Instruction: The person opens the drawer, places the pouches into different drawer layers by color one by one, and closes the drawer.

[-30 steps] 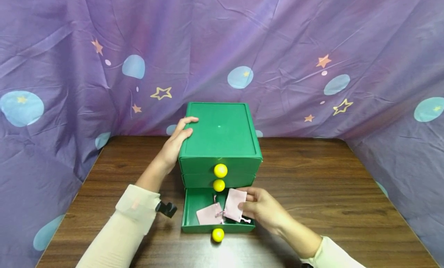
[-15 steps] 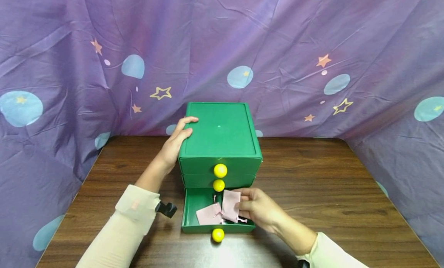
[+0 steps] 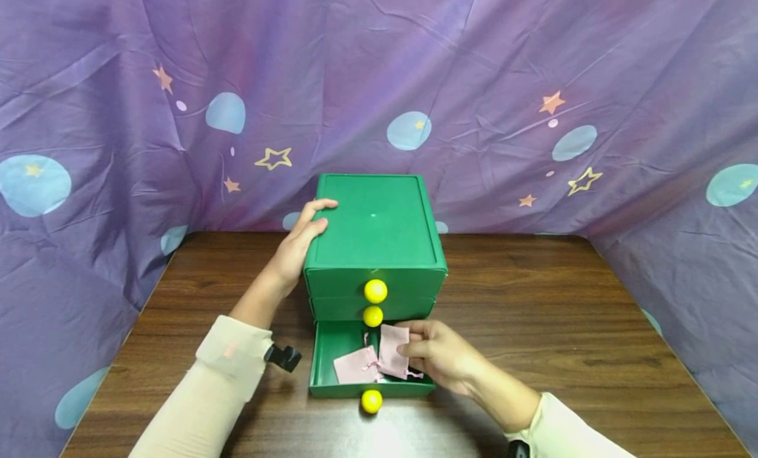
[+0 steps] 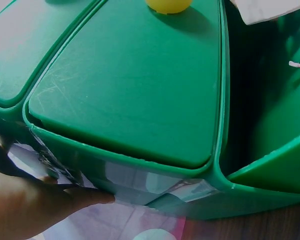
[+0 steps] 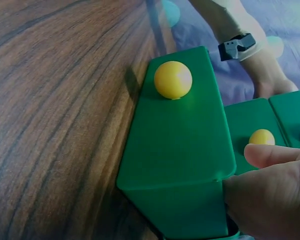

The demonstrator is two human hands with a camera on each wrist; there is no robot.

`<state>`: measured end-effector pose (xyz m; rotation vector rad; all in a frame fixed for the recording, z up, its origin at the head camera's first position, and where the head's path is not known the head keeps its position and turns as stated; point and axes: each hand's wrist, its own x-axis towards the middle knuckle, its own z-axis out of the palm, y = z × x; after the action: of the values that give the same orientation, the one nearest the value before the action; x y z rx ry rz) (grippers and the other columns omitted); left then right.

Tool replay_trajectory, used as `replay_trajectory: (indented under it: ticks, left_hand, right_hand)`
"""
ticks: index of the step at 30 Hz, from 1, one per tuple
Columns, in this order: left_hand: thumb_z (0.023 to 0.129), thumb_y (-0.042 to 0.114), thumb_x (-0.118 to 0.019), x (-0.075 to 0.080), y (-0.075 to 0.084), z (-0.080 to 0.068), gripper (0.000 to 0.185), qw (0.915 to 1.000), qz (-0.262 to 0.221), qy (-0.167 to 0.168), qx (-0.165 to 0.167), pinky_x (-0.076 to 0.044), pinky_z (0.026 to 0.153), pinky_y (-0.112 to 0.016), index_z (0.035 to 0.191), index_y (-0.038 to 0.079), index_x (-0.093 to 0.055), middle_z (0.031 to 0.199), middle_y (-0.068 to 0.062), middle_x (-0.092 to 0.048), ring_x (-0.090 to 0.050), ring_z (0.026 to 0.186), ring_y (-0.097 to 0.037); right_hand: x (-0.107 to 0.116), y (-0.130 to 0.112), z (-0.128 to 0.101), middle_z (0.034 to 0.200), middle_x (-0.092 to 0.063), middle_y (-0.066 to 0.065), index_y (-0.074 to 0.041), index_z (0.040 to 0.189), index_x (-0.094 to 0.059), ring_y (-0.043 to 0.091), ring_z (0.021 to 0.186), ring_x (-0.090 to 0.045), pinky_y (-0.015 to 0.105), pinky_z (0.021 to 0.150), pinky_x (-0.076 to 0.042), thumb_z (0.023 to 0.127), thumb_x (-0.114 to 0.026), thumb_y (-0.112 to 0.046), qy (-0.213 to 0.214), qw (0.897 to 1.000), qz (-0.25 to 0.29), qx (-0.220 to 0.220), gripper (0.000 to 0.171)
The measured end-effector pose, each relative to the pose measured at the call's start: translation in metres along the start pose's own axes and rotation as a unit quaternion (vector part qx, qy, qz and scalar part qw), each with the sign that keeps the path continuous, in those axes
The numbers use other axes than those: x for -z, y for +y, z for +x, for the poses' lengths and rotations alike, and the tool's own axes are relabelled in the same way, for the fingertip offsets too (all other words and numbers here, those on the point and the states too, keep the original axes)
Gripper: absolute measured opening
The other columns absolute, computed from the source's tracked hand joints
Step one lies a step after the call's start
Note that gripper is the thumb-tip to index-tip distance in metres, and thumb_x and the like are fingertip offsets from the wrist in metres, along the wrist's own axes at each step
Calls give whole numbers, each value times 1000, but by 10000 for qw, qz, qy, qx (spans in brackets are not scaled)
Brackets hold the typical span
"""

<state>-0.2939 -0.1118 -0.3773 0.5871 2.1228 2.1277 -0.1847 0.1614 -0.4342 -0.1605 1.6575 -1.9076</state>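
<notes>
A green three-drawer box point(image 3: 376, 221) stands mid-table, its bottom drawer point(image 3: 324, 359) pulled out. Each drawer front has a yellow knob point(image 3: 371, 401). My left hand point(image 3: 299, 241) rests flat against the box's left side, fingers over the top edge; the left wrist view shows that hand point(image 4: 30, 210) against the box wall point(image 4: 135, 90). My right hand point(image 3: 441, 356) pinches a pink pouch point(image 3: 393, 349) inside the open drawer. A second pink pouch point(image 3: 353, 366) lies in the drawer beside it. In the right wrist view my fingers point(image 5: 270, 190) sit behind the drawer front point(image 5: 180, 145).
The brown wooden table point(image 3: 562, 313) extends left and right of the box. A purple cloth with stars and blue dots point(image 3: 533, 116) hangs close behind and along both sides. A small black camera mount point(image 3: 284, 356) sits at my left wrist.
My right hand has shifted slightly left and down, lowering the pink pouch further into the open drawer. The left hand and the box have stayed put.
</notes>
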Motion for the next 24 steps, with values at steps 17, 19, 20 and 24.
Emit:
replay_trajectory:
  ticks: [17, 19, 20, 24]
  left_hand:
    - [107, 18, -28, -1, 1, 0, 46, 10000, -25, -14, -85, -20, 117, -51, 151, 6, -34, 162, -13, -23, -28, 139, -32]
    - [107, 17, -28, -1, 2, 0, 46, 10000, -39, -13, -83, -20, 117, -51, 151, 6, -34, 162, -13, -23, -29, 138, -32]
    - [107, 17, -28, -2, 2, 0, 46, 10000, -35, -8, -82, -20, 117, -51, 151, 6, -34, 162, -13, -23, -29, 138, -32]
    - [107, 17, -28, -1, 2, 0, 46, 10000, 8, 12, -76, -18, 118, -52, 151, 7, -35, 163, -13, -23, -27, 140, -32]
  right_hand:
    - [3, -6, -12, 154, -22, 47, 26, 150, -6, 43, 143, -37, 53, 119, -25, 96, -55, 0, 71, 9999, -145, 14, 78]
    - [3, -7, -13, 154, -20, 48, 26, 150, -6, 48, 146, -30, 53, 118, -24, 96, -55, 0, 98, 9998, -157, 6, 77]
    - [2, -8, -14, 154, -19, 48, 26, 150, -6, 50, 147, -27, 53, 118, -23, 96, -55, 0, 114, 9998, -164, 2, 77]
    - [1, -9, -17, 154, -17, 49, 25, 151, -6, 52, 148, -22, 53, 119, -23, 97, -56, -1, 154, 9997, -163, -4, 78]
